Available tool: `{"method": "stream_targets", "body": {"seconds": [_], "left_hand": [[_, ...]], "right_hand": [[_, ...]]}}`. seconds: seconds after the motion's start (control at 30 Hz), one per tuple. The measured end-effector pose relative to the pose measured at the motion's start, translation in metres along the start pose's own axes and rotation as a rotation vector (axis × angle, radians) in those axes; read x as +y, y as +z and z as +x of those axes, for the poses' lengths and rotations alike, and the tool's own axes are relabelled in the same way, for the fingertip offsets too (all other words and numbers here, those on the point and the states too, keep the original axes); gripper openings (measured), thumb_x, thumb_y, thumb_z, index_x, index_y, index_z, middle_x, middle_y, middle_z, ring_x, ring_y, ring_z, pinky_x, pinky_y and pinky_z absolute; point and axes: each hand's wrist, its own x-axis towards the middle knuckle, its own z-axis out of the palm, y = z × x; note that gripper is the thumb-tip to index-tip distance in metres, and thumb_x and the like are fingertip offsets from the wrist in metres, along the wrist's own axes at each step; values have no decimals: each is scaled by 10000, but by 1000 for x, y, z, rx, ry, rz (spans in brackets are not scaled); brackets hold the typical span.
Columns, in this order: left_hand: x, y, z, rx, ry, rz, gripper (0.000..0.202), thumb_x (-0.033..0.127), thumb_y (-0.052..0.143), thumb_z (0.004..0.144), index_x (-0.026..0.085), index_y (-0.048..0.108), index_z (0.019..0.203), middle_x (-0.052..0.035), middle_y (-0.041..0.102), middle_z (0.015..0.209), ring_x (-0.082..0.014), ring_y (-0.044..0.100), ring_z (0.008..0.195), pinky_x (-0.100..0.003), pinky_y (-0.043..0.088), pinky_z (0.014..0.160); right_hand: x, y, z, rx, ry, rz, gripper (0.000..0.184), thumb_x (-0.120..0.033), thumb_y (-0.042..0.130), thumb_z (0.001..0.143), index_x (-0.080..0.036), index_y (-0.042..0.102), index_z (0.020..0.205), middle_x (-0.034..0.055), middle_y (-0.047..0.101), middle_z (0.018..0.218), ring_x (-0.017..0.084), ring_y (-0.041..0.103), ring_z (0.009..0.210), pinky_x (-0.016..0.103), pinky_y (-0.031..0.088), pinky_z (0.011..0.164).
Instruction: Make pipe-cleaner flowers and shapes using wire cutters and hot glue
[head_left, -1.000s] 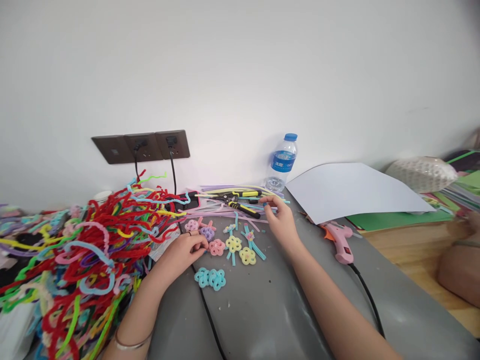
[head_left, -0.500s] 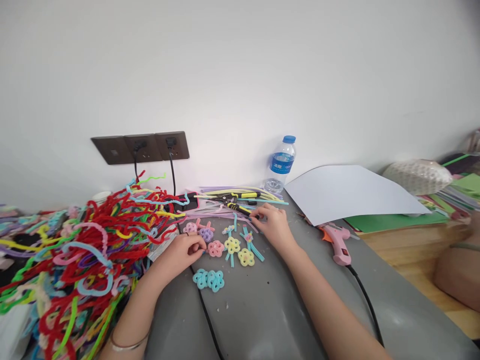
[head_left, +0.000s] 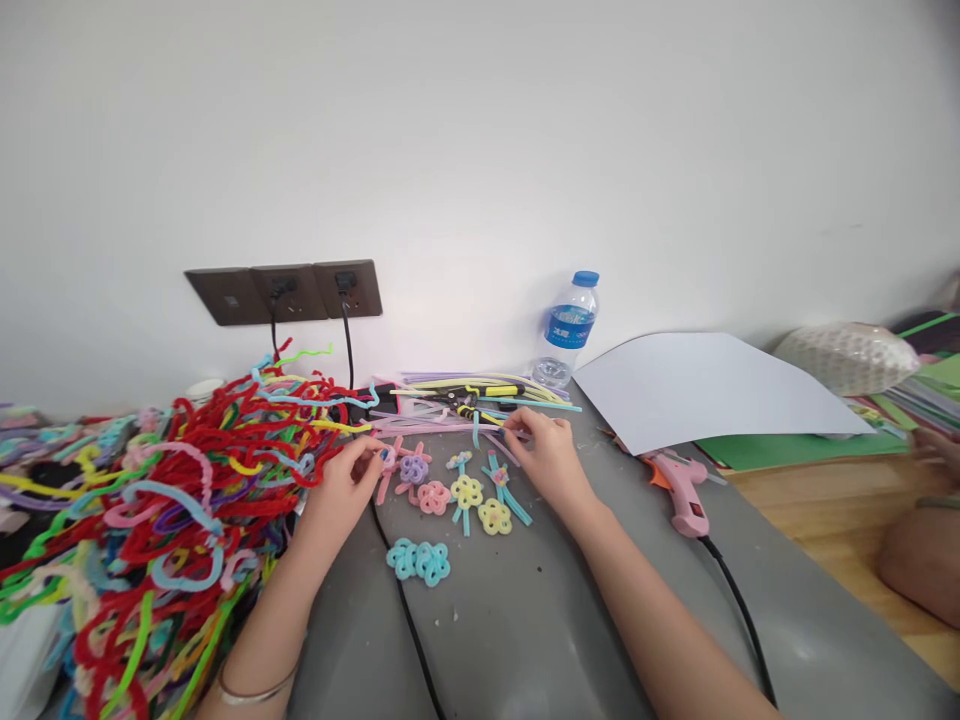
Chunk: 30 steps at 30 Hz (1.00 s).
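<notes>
Tabletop (head_left: 495,640), smooth and grey, spreads between the forearms (head_left: 274,620) toward the near side, its right edge slanting past the pink glue gun (head_left: 684,495). The left hand (head_left: 346,478), fingers bent, touches and partly hides a looped pink flower (head_left: 389,460), left of the purple flower (head_left: 414,469); the right hand (head_left: 547,455) curls at the handle end of the pliers (head_left: 466,410). Whether either grips, I cannot tell.

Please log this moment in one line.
left hand: at pink looped flower; right hand: at black-yellow pliers; pink glue gun: on grey table
</notes>
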Motion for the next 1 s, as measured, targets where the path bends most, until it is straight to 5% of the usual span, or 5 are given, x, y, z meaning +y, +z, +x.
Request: {"method": "stream_targets", "body": {"seconds": [0.27, 0.53, 1.0], "left_hand": [[4, 6, 1, 53, -40, -15, 280, 380, 475, 862, 196, 614, 1021, -45, 679, 845, -182, 652, 740, -271, 521, 664], [7, 10, -2, 10, -27, -42, 319, 367, 492, 866, 197, 588, 1119, -61, 666, 937, -172, 658, 746, -273, 533, 674], [8, 11, -3, -30, 22, -38, 292, 331, 482, 891, 206, 572, 1139, -87, 711, 1046, -191, 685, 875, -296, 559, 754]], "right_hand": [[-6, -11, 7, 117, 238, 748, 186, -380, 623, 828, -222, 666, 917, 31, 698, 782, 207, 623, 717, 348, 478, 690], [-4, -14, 12, 273, 404, 1170, 243, -410, 757, 738, -250, 720, 917, 14, 722, 858, 149, 616, 686, 312, 522, 702], [-7, -8, 9, 174, 493, 1164, 308, -439, 799, 683, -240, 607, 819, 43, 767, 853, 202, 688, 731, 321, 518, 655]]}}
